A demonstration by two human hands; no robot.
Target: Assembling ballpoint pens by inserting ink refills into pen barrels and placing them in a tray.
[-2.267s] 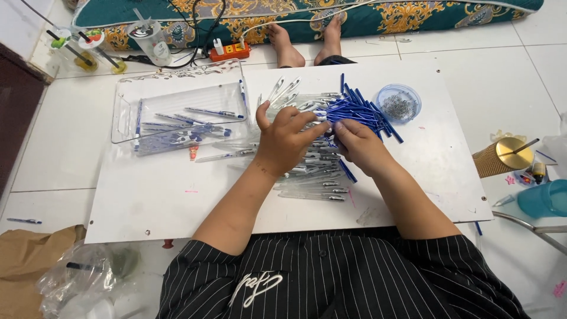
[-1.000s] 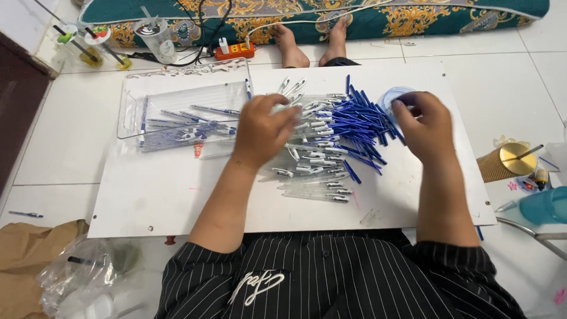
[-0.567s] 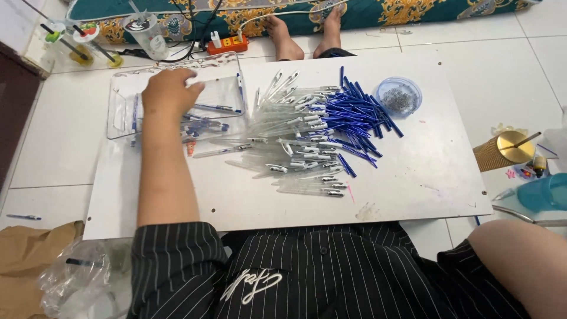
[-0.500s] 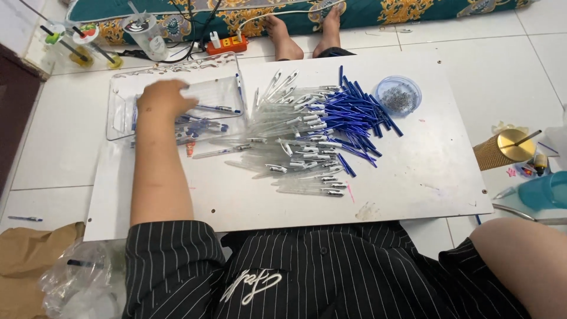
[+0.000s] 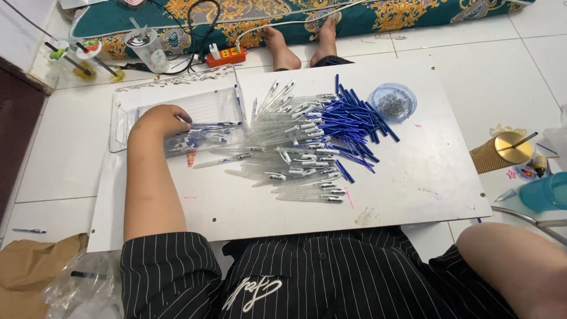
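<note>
My left hand [image 5: 160, 121] lies inside a clear plastic tray [image 5: 212, 101] at the left of a white board [image 5: 413, 177]. Its fingers are curled down on the finished blue-and-clear pens [image 5: 207, 137] in the tray; whether it grips one is hidden. A heap of clear pen barrels [image 5: 295, 150] fills the board's middle, with blue inner tubes [image 5: 351, 127] fanned out to their right. A small round clear bowl of tiny metal parts [image 5: 394, 101] stands at the back right. Only my right forearm [image 5: 514, 266] shows at the bottom right; that hand is out of frame.
My bare feet [image 5: 280, 50] and an orange power strip [image 5: 225, 56] lie beyond the board, beside a lidded drink cup [image 5: 144, 47]. A gold cup with a straw [image 5: 502, 152] and a blue cup [image 5: 546, 192] stand at the right. A brown paper bag [image 5: 23, 272] lies at the lower left.
Both hands left the pile. My left hand swung left into the clear tray and settled on the pens there. My right hand pulled back to the right, out of view.
</note>
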